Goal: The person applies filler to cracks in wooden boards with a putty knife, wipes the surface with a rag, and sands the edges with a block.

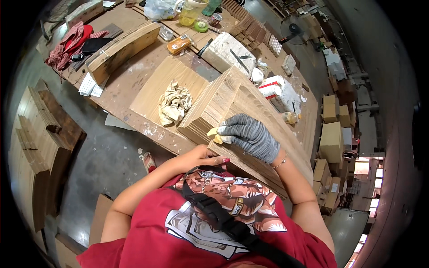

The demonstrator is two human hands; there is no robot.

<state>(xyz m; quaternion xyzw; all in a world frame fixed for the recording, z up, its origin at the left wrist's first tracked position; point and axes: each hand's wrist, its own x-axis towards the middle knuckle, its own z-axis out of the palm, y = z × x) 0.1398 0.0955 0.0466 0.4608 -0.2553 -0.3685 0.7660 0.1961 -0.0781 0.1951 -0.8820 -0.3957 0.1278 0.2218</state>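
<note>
My right hand (pixel 250 137), in a grey knit glove, is over the near left corner of a wooden board (pixel 250 161). Its fingertips are pinched on a small yellow piece (pixel 213 135), perhaps folded cloth or sandpaper; I cannot tell which. Bare, with red nails, my left hand (pixel 201 160) is closed at the board's near edge, its thumb on my side; some of its fingers are hidden. Behind that board rises a stack of wooden panels (pixel 201 114). A crumpled cream cloth (pixel 175 103) lies left of the stack on a flat wooden sheet (pixel 149 96).
The worktable (pixel 129 73) carries a curved wooden block (pixel 123 49), an orange packet (pixel 179 44), a white block (pixel 230 52) and a yellow jug (pixel 190 12). Stacked wooden parts (pixel 33 152) stand on the floor at left. Cardboard boxes (pixel 331 140) line the right side.
</note>
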